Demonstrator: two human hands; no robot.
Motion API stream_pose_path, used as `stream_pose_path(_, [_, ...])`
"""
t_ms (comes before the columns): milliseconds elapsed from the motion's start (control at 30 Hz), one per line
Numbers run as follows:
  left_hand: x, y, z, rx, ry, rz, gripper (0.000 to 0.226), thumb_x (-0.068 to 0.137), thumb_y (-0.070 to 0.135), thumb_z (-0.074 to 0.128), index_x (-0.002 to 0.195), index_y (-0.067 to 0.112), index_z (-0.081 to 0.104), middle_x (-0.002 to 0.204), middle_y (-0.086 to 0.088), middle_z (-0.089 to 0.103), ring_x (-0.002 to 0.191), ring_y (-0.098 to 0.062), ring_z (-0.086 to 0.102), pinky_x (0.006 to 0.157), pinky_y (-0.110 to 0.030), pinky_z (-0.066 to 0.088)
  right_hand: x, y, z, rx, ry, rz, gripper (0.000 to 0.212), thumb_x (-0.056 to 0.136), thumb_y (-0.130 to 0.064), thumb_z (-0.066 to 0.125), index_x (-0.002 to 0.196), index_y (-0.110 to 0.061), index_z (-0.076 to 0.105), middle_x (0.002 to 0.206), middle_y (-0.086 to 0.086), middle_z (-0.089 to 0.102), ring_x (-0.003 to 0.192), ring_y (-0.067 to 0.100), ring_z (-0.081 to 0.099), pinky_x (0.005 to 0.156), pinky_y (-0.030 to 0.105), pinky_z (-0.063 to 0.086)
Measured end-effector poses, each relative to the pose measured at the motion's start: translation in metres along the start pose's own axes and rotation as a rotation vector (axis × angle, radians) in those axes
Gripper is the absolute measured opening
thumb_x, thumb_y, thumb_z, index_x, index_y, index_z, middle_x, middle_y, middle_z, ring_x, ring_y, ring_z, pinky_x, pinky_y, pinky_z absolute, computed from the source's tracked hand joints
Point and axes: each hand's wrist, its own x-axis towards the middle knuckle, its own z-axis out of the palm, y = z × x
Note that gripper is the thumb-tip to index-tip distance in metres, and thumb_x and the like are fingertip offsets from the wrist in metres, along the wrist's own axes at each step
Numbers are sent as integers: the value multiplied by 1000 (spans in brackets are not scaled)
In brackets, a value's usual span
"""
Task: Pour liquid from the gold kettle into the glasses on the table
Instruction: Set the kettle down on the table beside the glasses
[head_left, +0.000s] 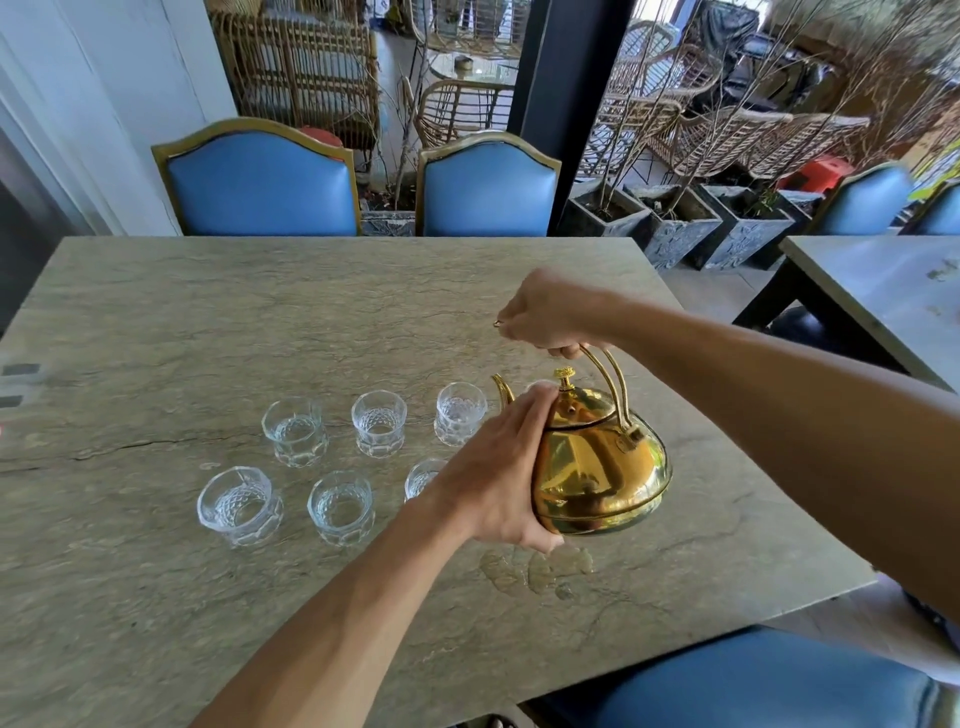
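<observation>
The gold kettle (597, 467) hangs above the stone table (208, 322), tilted with its spout toward the far left. My right hand (545, 314) grips its arched handle from above. My left hand (498, 473) lies flat against the kettle's left side and lid, steadying it. Several clear cut glasses stand in two rows left of the kettle: a back row with one glass (295, 430), another (378, 422) and a third (460, 413) near the spout, and a front row (239, 505) (341, 506). One front glass (422, 477) is partly hidden behind my left hand.
A wet patch (535, 569) lies on the table below the kettle. Two blue chairs (260, 182) (488, 187) stand at the far edge, another blue seat (753, 686) at the near right. A second table (883, 280) stands to the right.
</observation>
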Motion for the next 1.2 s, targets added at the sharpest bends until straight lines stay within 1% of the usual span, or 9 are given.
stream_pose_path(233, [14, 14, 12, 235, -55, 34, 163, 61, 53, 96, 158, 9, -27, 172, -10, -14, 160, -23, -6, 129, -33, -2, -35, 42, -5, 197, 178, -72, 36, 100, -20, 55, 135, -12, 60, 50, -11, 59, 30, 6, 40, 30, 17, 33])
stream_pose_path(367, [23, 33, 23, 255, -68, 72, 160, 64, 51, 95, 148, 15, -37, 172, -9, -20, 159, -21, -12, 126, -29, -9, -61, 64, -11, 190, 258, -65, 35, 100, -22, 55, 135, -16, 61, 74, -5, 64, 25, 0, 42, 30, 12, 33])
stream_pose_path(500, [35, 49, 40, 254, -73, 103, 159, 61, 47, 97, 160, 9, -23, 173, -11, -14, 160, -22, -8, 128, -30, -7, -82, 89, -18, 190, 300, -39, 36, 101, -21, 56, 135, -15, 61, 59, -21, 35, 30, -18, 40, 33, 0, 29])
stream_pose_path(633, [46, 62, 59, 283, -98, 130, 157, 66, 48, 95, 160, 12, -26, 172, -7, -20, 160, -20, -13, 121, -25, -14, -95, 118, -18, 189, 333, -12, 37, 101, -23, 54, 138, -17, 59, 62, -20, 39, 31, -18, 41, 33, 0, 29])
stream_pose_path(733, [55, 68, 77, 322, -101, 143, 158, 66, 49, 95, 158, 14, -29, 171, -6, -23, 159, -20, -14, 122, -27, -12, -100, 141, -13, 191, 366, -20, 39, 101, -26, 54, 139, -19, 57, 101, -7, 70, 42, -9, 40, 37, 0, 30])
stream_pose_path(800, [61, 71, 89, 335, -114, 144, 161, 65, 48, 96, 156, 16, -32, 171, -5, -24, 159, -19, -15, 121, -27, -13, -102, 158, -9, 213, 382, -10, 39, 100, -27, 54, 139, -20, 58, 130, -1, 64, 53, -8, 37, 50, 4, 35])
stream_pose_path(900, [68, 77, 106, 315, -145, 134, 163, 63, 51, 96, 152, 20, -37, 168, -1, -30, 154, -13, -21, 120, -28, -12, -110, 176, -4, 227, 413, -8, 39, 100, -27, 54, 137, -22, 59, 138, -3, 59, 88, 4, 64, 80, 16, 45])
stream_pose_path(1033, [78, 89, 128, 253, -145, 66, 150, 72, 66, 84, 159, 18, -28, 169, -1, -29, 156, -13, -20, 123, -30, -9, -110, 202, 7, 203, 407, 54, 38, 100, -31, 52, 134, -19, 62, 112, 1, 71, 65, 8, 59, 43, 8, 36])
stream_pose_path(1200, [95, 91, 154, 162, -65, -69, 108, 87, 63, 71, 165, 26, 6, 174, -3, -1, 160, -24, 9, 128, -46, 17, -96, 234, 23, 374, 407, 136, 28, 97, -28, 52, 102, -10, 74, 67, 2, 65, 52, 12, 55, 50, 23, 43])
